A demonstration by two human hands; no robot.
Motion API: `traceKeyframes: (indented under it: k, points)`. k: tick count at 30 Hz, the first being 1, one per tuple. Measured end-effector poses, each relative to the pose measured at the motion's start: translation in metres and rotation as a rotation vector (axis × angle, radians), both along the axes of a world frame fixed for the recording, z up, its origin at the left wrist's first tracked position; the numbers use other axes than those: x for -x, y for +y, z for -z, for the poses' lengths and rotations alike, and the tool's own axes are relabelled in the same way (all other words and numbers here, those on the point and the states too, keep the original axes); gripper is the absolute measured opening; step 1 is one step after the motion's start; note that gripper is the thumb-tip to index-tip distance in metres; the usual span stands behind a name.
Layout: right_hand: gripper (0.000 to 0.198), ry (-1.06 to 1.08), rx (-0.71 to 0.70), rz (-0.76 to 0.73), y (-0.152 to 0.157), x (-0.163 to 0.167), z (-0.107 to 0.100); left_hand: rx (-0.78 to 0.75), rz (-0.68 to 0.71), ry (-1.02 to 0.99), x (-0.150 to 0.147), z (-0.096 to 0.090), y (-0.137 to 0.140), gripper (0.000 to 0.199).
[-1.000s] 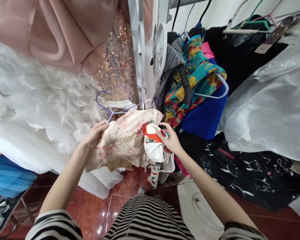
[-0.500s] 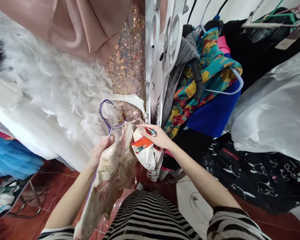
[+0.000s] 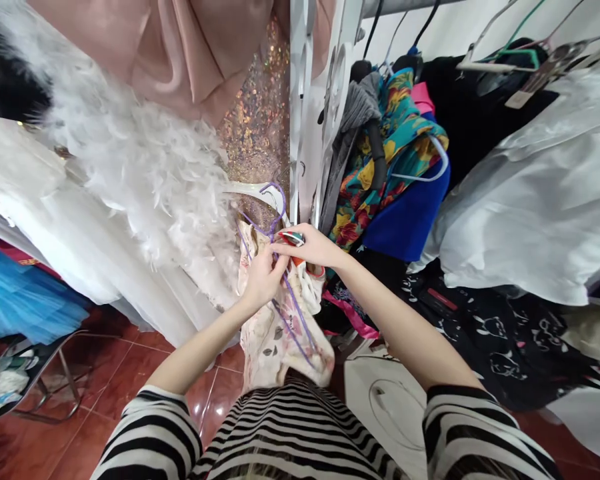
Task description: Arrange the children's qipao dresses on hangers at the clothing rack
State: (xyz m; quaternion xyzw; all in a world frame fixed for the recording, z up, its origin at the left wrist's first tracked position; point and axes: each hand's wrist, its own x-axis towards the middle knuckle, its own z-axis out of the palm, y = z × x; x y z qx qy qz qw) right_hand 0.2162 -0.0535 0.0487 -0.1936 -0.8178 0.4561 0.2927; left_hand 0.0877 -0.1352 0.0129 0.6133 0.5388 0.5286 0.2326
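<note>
My left hand [image 3: 266, 275] is closed, its fingertips pinching a purple wire hanger [image 3: 281, 200] just below the hook. The hanger's thin wires slant down across a cream floral garment [image 3: 267, 343], which hangs in front of my body. Close beside it, my right hand [image 3: 313, 247] is closed on a bunched white garment [image 3: 309, 287] with red, orange and green trim. Its fingertips meet my left fingers at the hanger's neck and partly hide it. Whether the right fingers also grip the wire is hard to make out.
A white metal rack post [image 3: 296, 120] stands straight ahead. White feathery clothing [image 3: 165, 180] and a sequined cloth [image 3: 257, 107] hang left of it, near a white hanger [image 3: 247, 189]. To the right hang a floral garment [image 3: 367, 180] and white clothing [image 3: 525, 220]. A chair [image 3: 55, 373] stands lower left.
My left hand has moved right with the purple hanger and cream garment, up against my right hand. The hanger has turned so its hook points right. The right hand has shifted slightly up.
</note>
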Motion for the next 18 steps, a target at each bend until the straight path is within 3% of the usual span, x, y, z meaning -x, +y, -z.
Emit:
traceKeyframes:
  k: [5,8,12,18]
  points:
    - [0.056,-0.01,0.035,0.017,0.009,-0.017,-0.004,-0.057,-0.069,0.04,-0.026,0.015,0.016,0.017]
    - [0.055,-0.006,0.117,0.01,0.015,-0.026,-0.001,-0.026,0.042,-0.033,-0.036,0.019,0.02,0.014]
    - [0.053,0.023,0.168,0.055,0.02,-0.035,0.006,0.122,0.281,-0.205,-0.039,0.021,0.025,0.025]
    - [0.052,0.054,0.265,0.077,0.025,-0.035,0.015,0.145,0.285,-0.257,-0.035,0.018,0.035,0.035]
